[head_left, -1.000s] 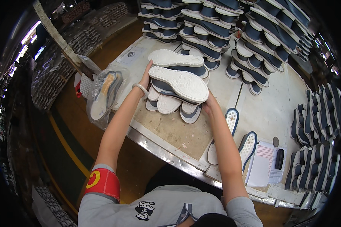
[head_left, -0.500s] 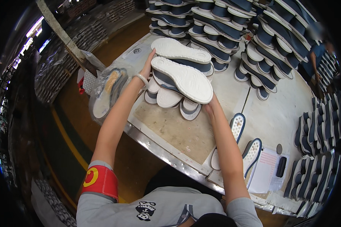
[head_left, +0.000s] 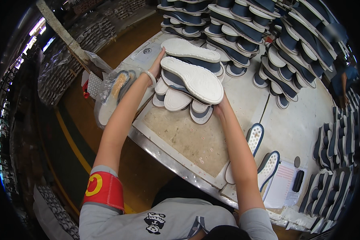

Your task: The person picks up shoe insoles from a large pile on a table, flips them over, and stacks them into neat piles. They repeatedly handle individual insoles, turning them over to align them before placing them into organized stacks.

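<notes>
A low stack of shoe soles point(head_left: 176, 101) lies crosswise on the table. On top are two white-bottomed soles with navy sides, a near sole point(head_left: 194, 78) and a far sole point(head_left: 190, 50), their treads facing up. My left hand point(head_left: 157, 66), with a white bangle at its wrist, grips the left ends of this pair. At the right end, my right hand point(head_left: 220, 108) holds from the near side, its fingers mostly hidden behind the near sole. Both hands are closed on the pair between them.
Tall stacks of navy-and-white soles point(head_left: 236, 28) rise at the back. Loose soles point(head_left: 268, 168), a paper sheet point(head_left: 278, 184) and a black oblong object point(head_left: 298, 181) lie to the right. A plastic-wrapped sole bundle point(head_left: 114, 92) is at the left. Another person point(head_left: 345, 80) stands far right.
The view has shifted slightly, moving the back stacks rightward. The near top sole tilts a little more and shows more of its navy side. Both hands keep hold of the pair.
</notes>
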Action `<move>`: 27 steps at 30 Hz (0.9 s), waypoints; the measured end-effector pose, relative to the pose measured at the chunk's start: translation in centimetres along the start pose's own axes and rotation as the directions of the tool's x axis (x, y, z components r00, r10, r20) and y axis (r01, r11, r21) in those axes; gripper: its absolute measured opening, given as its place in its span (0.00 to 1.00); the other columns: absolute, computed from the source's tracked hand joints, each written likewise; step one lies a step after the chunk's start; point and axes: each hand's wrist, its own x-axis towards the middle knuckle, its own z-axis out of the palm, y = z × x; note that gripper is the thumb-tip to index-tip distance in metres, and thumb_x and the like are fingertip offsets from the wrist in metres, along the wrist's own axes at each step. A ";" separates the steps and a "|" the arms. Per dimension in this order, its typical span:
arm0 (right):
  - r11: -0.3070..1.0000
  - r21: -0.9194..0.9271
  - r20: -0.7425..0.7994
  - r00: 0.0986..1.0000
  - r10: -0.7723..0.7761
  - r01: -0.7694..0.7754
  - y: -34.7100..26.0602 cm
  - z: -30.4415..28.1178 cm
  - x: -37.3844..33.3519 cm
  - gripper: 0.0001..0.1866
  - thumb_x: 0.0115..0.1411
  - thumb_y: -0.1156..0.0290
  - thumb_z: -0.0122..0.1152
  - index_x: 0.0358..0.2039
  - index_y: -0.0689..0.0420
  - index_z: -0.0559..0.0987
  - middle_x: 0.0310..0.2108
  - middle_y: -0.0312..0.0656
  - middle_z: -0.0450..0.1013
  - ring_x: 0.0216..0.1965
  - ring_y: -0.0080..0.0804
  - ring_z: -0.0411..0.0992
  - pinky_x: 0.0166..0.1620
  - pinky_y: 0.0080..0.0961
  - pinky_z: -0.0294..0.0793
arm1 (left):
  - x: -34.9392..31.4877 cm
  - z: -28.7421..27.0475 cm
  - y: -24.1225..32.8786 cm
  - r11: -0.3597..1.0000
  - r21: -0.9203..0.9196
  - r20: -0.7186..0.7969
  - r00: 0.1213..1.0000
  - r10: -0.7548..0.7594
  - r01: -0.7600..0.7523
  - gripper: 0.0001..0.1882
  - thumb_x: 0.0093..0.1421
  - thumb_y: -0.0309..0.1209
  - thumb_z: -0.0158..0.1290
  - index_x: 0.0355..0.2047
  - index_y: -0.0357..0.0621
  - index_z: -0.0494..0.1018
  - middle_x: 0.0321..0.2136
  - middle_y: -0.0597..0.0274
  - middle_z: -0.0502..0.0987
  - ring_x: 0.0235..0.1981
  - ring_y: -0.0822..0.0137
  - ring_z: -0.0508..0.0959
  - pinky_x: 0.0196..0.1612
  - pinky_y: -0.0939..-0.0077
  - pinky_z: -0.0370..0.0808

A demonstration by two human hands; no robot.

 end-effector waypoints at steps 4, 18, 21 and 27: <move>0.998 0.055 0.015 1.000 -0.019 0.018 0.3 0.0 0.3 0.37 0.67 0.57 0.59 0.69 0.59 0.56 0.60 0.46 0.70 0.55 0.32 0.75 0.56 0.31 0.76 | -0.4 0.5 -0.2 0.996 -0.055 -0.041 0.997 0.065 -0.068 0.61 0.52 0.81 0.38 0.73 0.46 0.49 0.70 0.53 0.56 0.70 0.55 0.56 0.70 0.63 0.52; 0.992 0.104 0.058 0.996 -0.071 0.064 -0.9 5.9 5.3 0.30 0.64 0.53 0.62 0.57 0.62 0.74 0.53 0.44 0.77 0.51 0.31 0.77 0.53 0.30 0.76 | 3.3 -4.3 4.7 0.992 -0.054 -0.106 0.989 0.105 -0.111 0.53 0.55 0.78 0.40 0.67 0.49 0.65 0.66 0.56 0.67 0.67 0.56 0.63 0.69 0.63 0.58; 0.995 0.103 0.110 0.994 -0.028 0.017 -0.2 7.4 8.9 0.36 0.61 0.51 0.65 0.55 0.72 0.72 0.52 0.53 0.76 0.51 0.37 0.77 0.53 0.34 0.78 | 5.7 -7.1 5.2 0.998 -0.021 -0.133 0.990 0.049 -0.053 0.50 0.58 0.77 0.36 0.65 0.52 0.66 0.67 0.59 0.66 0.68 0.57 0.63 0.68 0.62 0.59; 0.998 -0.054 0.101 0.994 0.030 -0.025 1.2 7.8 12.1 0.43 0.57 0.50 0.69 0.57 0.77 0.69 0.52 0.57 0.75 0.51 0.42 0.77 0.53 0.35 0.78 | 7.7 -9.5 3.5 1.000 -0.016 -0.211 0.977 0.011 -0.015 0.50 0.58 0.77 0.36 0.68 0.55 0.63 0.68 0.60 0.62 0.69 0.56 0.60 0.69 0.60 0.58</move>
